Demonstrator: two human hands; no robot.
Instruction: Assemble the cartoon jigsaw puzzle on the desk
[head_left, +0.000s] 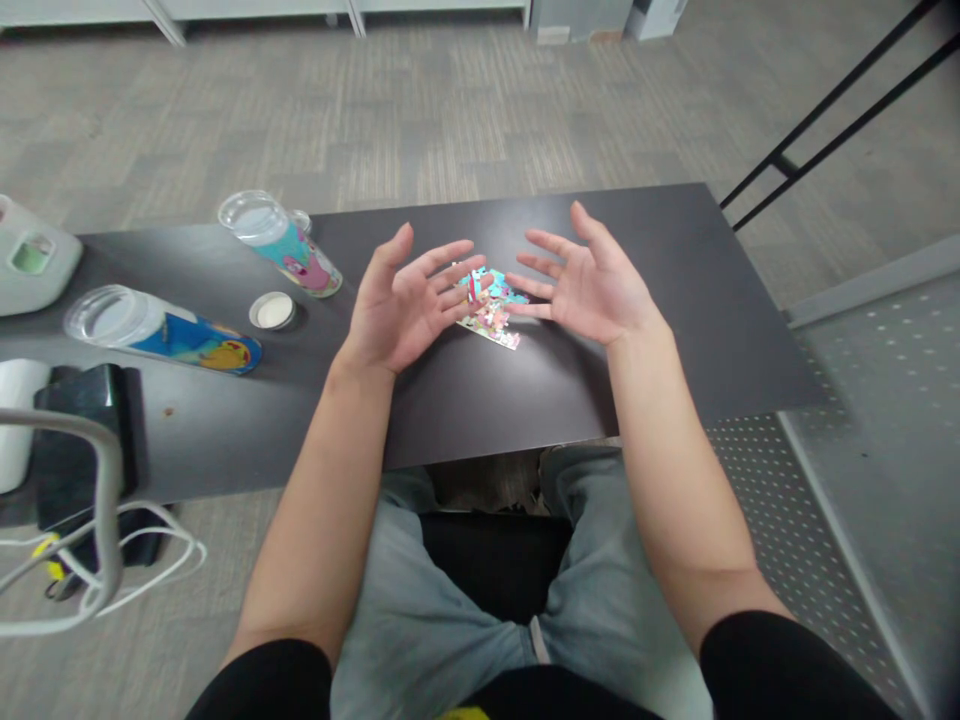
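Note:
Both palms are turned up above the dark table (480, 410), fingers spread and nothing in them. My left hand (411, 300) is on the left side of a small heap of colourful jigsaw puzzle pieces (495, 318). On the heap's other side is my right hand (589, 280), its fingers pointing inward. The pieces show turquoise, pink, white and red, and my left fingertips cover part of them. A straight pale edge runs along the near side of the heap. Whether any fingertip touches the pieces I cannot tell.
Two clear-topped printed tubes, one with a pink figure (304, 258) and one blue and yellow (202, 340), lie at the left near a round white lid (272, 311). Further left are a white jug (34, 258), a black box (79, 440) and white cables (161, 560).

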